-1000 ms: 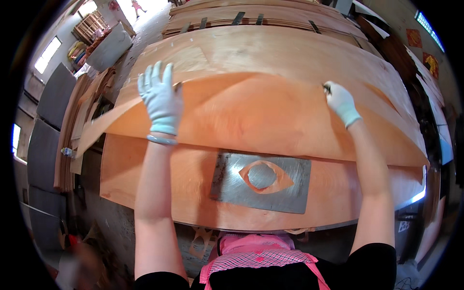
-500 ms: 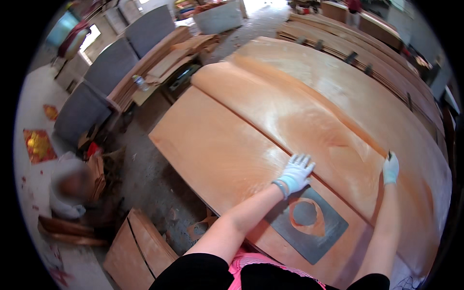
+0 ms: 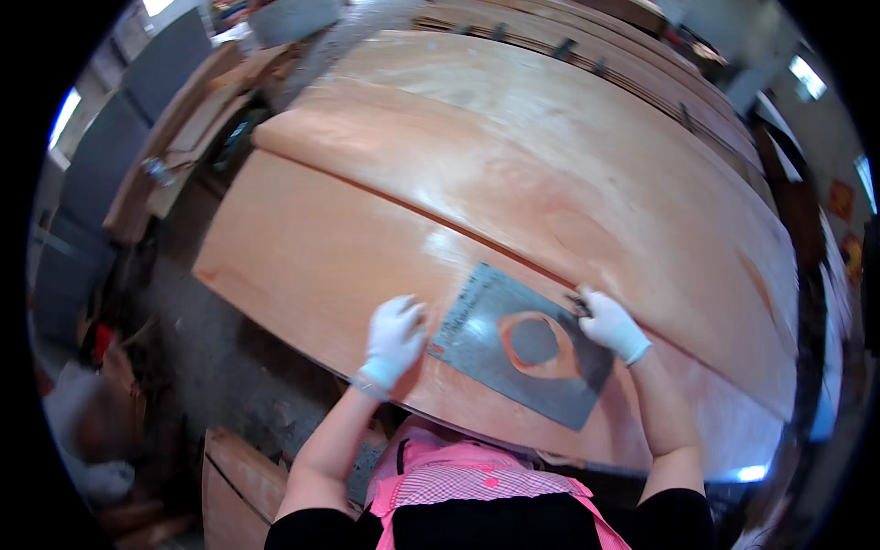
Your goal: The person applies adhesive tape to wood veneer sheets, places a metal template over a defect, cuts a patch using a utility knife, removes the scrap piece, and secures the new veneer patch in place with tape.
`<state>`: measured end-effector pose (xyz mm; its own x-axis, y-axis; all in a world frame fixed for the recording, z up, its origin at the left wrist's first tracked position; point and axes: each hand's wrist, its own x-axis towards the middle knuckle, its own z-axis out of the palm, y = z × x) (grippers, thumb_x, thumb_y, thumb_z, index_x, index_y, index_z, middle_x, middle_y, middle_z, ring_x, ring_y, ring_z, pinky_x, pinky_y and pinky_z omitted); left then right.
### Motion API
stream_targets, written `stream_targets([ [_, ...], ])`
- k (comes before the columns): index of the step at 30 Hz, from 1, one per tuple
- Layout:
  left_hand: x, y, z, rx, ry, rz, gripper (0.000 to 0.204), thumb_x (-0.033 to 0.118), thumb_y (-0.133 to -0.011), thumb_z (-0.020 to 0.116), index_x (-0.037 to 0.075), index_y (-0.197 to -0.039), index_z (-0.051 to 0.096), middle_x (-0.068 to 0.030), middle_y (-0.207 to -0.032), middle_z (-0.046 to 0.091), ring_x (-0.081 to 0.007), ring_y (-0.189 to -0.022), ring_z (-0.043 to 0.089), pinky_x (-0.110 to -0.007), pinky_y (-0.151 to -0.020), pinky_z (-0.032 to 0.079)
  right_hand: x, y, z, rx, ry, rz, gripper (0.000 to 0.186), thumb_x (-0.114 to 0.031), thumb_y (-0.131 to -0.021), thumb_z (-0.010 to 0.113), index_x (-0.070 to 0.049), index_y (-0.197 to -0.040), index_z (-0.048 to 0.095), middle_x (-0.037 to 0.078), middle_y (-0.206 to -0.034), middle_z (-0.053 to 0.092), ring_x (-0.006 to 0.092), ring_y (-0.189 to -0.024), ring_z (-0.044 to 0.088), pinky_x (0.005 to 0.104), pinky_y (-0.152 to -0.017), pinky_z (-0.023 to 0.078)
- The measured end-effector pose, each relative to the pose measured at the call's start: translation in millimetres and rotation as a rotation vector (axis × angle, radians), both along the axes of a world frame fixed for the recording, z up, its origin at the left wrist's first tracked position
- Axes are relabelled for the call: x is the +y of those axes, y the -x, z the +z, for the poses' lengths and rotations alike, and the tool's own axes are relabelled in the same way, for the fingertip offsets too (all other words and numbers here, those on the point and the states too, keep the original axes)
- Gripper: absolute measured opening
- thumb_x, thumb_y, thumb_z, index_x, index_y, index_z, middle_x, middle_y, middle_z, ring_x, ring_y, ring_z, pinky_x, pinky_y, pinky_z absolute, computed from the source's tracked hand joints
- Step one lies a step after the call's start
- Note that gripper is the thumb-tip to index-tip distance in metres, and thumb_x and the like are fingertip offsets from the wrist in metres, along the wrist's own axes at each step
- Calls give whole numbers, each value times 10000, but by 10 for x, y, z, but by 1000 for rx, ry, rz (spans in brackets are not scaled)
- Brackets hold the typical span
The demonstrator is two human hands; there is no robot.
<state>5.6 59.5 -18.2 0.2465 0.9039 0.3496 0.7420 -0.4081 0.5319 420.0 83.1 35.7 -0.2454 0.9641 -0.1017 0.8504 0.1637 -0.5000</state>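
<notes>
My left hand (image 3: 394, 341), in a white glove, is low over the pale brown wood sheet (image 3: 312, 252), just left of a grey rectangular plate (image 3: 472, 321). Its fingers are loosely bent and somewhat apart, and I see nothing in them. My right hand (image 3: 612, 328), gloved too, is closed round a small dark tool (image 3: 577, 304), mostly hidden by the fingers, beside the plate's right edge. On the plate lies a scrap of thin veneer (image 3: 559, 365) with a large round hole. A second thin sheet (image 3: 412, 137) lies beyond a long dark seam.
Stacked wood sheets with dark clips (image 3: 561, 48) line the far side. Grey panels (image 3: 165, 66) and a bench with boards (image 3: 197, 128) stand at the left. A blurred person (image 3: 101, 412) is at the lower left, near strapped sheets (image 3: 240, 486).
My left hand has come off the sheet's seam to the plate's left. My right hand has moved inward to the plate's right edge. The raised fold in the far sheet now lies flatter. My view has turned.
</notes>
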Motion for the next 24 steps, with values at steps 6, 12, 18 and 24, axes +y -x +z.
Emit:
stream_targets([
  [6,-653,897,-331,-12,87,146,291,77,-794,658,9,-1076,664,-202,-1191,641,-395,-1175,565,-482,-1038,428,-1122,261,-49,-510,263,-71,201,-174,-881,547,-44,-963,675,223,-887,687,394,-858,672,479,-777,543],
  [12,-862,972,-257,-18,94,-27,283,74,-807,653,3,-1081,657,-203,-1188,639,-405,-1179,559,-485,-1044,420,-1875,474,694,-501,806,71,273,-224,-810,633,-96,-1015,759,190,-1033,712,347,-961,685,426,-835,547],
  [18,-964,475,-207,103,72,-427,508,264,-774,747,37,-1205,605,-198,-1330,534,-404,-1268,477,-521,-1105,344,-2238,168,-231,-128,298,-775,457,-334,-862,669,26,-1144,645,172,-807,678,284,-703,656,389,-637,517],
  [24,-1039,290,-248,234,102,-492,746,330,-687,830,52,-1314,539,-192,-1389,495,-383,-1309,446,-504,-1129,331,-2289,269,-384,594,388,-1239,419,-364,-864,771,-39,-1110,673,-15,-767,632,91,-561,530,238,-468,401],
])
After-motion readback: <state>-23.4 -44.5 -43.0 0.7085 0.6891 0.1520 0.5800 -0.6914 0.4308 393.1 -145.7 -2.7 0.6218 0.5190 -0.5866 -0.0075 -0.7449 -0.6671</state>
